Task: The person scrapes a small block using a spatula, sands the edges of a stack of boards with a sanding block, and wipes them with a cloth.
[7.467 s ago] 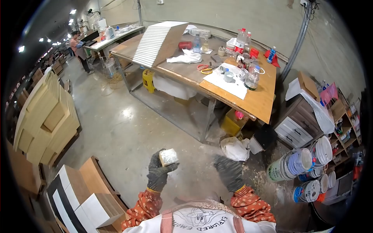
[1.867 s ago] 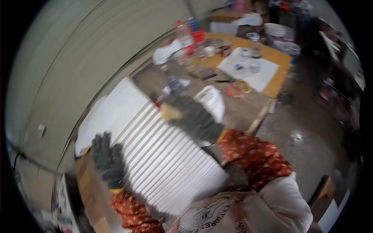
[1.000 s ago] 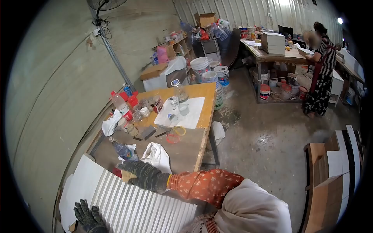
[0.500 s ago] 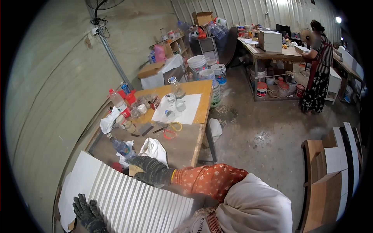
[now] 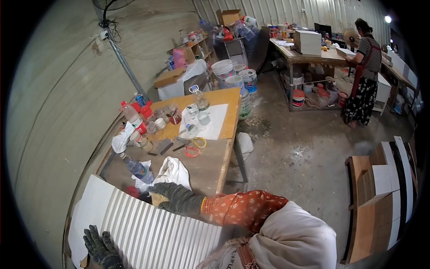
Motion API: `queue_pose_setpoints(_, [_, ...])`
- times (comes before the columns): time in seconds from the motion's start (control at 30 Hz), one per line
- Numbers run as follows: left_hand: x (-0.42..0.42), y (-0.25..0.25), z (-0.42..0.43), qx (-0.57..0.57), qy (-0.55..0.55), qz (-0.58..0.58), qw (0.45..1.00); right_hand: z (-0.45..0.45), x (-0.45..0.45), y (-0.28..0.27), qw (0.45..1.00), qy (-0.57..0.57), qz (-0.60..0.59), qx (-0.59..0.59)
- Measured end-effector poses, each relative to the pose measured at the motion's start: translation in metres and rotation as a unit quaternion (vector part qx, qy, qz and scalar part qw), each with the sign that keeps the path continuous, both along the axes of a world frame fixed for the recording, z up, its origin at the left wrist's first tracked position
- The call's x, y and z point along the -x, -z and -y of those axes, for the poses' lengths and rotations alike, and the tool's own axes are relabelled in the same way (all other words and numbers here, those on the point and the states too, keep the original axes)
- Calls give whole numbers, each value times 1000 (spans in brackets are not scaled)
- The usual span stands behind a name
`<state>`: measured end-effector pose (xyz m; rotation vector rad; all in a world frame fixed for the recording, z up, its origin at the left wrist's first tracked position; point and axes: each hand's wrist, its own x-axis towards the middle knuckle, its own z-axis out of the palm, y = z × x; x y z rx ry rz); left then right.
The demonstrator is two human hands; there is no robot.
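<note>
Your right hand (image 5: 179, 198) grips a tan block (image 5: 157, 200); your left hand (image 5: 102, 249) is spread, grasping nothing.
Block's at the edge of the ribbed white panel (image 5: 154, 233) nearest the white cloth (image 5: 172, 172), on the table (image 5: 207, 167) (left palm contact: can't tell). Bottle (image 5: 136, 168) stands toward the table's wall-side edge; scissors (image 5: 193, 152) lie nearer its aisle-side edge.

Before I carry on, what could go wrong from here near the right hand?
The right hand, in a dark grey knitted glove, is close to the clear plastic bottle with a blue label; a wide sweep might topple it. The crumpled white cloth beside that hand could get dragged. The small tan block, at the edge of the narrow white strips, might slip off.
</note>
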<state>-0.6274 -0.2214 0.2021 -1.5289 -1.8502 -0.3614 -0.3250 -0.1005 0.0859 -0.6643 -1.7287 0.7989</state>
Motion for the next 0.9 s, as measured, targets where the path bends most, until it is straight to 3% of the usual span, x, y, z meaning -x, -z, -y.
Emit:
queue_pose_setpoints(0.1, [1,3,-2,-12,13,-7,1000,12,-7,-8,997,59,12,-51])
queue_pose_setpoints(0.23, [4,5,-3,-23,28,-21,999,17,-5,-6,993,42,46,-102])
queue_pose_setpoints(0.3, [13,7,-5,-43,60,-27,997,11,-10,14,984,112,82,-108])
queue_pose_setpoints(0.33, [9,6,-5,-48,61,-18,997,22,-17,8,997,66,21,-27])
queue_pose_setpoints(0.43, [11,7,-8,-73,121,-30,990,30,-15,7,999,18,-21,-22])
queue_pose_setpoints(0.47, [7,4,-6,-71,128,-16,989,35,-19,-8,989,77,86,-97])
queue_pose_setpoints(0.5, [21,4,-4,-34,159,-107,981,33,-15,-8,986,75,120,-90])
queue_pose_setpoints(0.53, [0,1,-6,-84,130,-5,988,31,-15,-4,990,60,104,-75])
queue_pose_setpoints(0.6, [14,6,-8,-64,103,-68,990,26,-21,1,988,90,103,-68])
queue_pose_setpoints(0.73, [1,4,-5,-57,39,-8,998,15,-27,8,989,100,107,-26])
queue_pose_setpoints(0.83, [0,3,-5,-34,38,-22,998,23,-15,-2,996,61,38,-44])
queue_pose_setpoints(0.9, [5,6,-7,-43,43,-17,998,29,-13,-19,980,98,119,-124])
